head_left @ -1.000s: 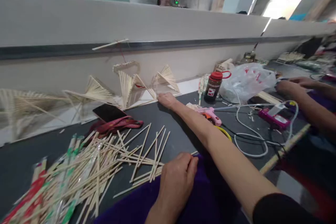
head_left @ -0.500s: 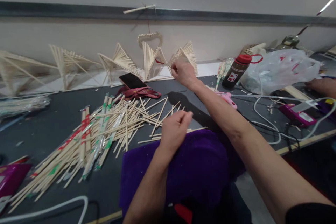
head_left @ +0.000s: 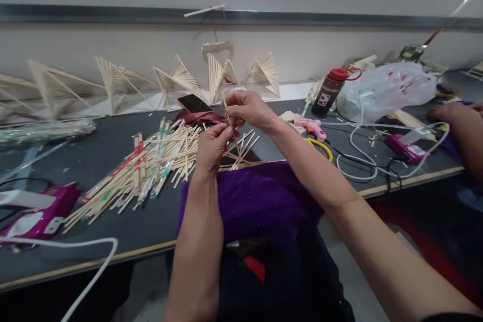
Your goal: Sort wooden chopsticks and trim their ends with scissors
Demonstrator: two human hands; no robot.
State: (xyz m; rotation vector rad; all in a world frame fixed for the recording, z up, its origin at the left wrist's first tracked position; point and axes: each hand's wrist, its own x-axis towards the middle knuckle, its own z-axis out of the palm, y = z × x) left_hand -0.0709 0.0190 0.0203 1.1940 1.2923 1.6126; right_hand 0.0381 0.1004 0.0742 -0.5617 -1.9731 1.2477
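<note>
Right hand [head_left: 249, 109] nearer left [head_left: 212, 147] — stick [head_left: 228, 118], perhaps, part-hidden

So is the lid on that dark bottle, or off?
On: the red lid covers the top of the dark bottle.

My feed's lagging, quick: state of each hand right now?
Left hand: closed, pinching a thin stick.
Right hand: closed, pinching the same stick higher up.
</note>
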